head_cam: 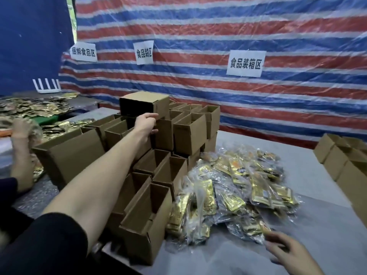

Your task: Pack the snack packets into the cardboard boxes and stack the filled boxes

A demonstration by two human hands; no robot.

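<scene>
Left hand point(146, 124) fingers curl on one cardboard box point(164, 134); right hand point(289, 253) fingers spread beside one packet pile point(234, 195).

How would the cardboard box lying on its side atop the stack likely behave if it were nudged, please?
The top box looks empty, its dark mouth showing nothing inside, so probably light and easily shoved. It seems to rest on the rims of open boxes, so it may tip or slide off. Its thin walls would likely flex if squeezed.
</scene>
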